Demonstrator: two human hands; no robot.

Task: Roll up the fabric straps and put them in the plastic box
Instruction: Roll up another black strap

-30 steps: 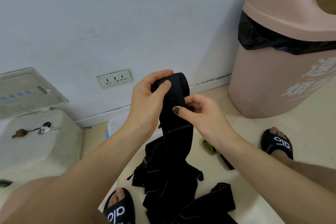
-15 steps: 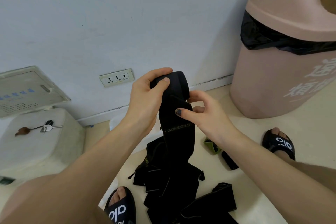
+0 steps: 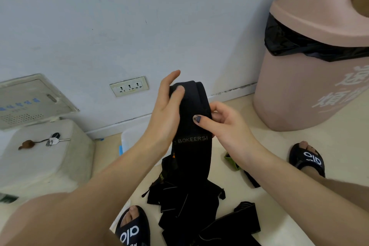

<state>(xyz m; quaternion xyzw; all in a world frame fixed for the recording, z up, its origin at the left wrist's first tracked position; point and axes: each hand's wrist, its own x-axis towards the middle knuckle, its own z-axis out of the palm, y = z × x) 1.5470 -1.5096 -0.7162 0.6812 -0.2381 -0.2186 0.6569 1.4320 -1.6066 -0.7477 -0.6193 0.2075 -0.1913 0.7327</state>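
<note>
Head view, above the floor by the wall: black strap [image 3: 191, 126] held up at chest level, its top end wound into a small roll. Left hand [image 3: 165, 118] cups the roll, thumb pressing its face, forefinger lifted clear, likely to keep the coil from loosening. Right hand [image 3: 223, 124] pinches the strap's edge just below, probably feeding tension. Tail hangs to the strap pile [image 3: 189, 205]. Plastic box [image 3: 129, 140] sits behind the left forearm, mostly hidden.
</note>
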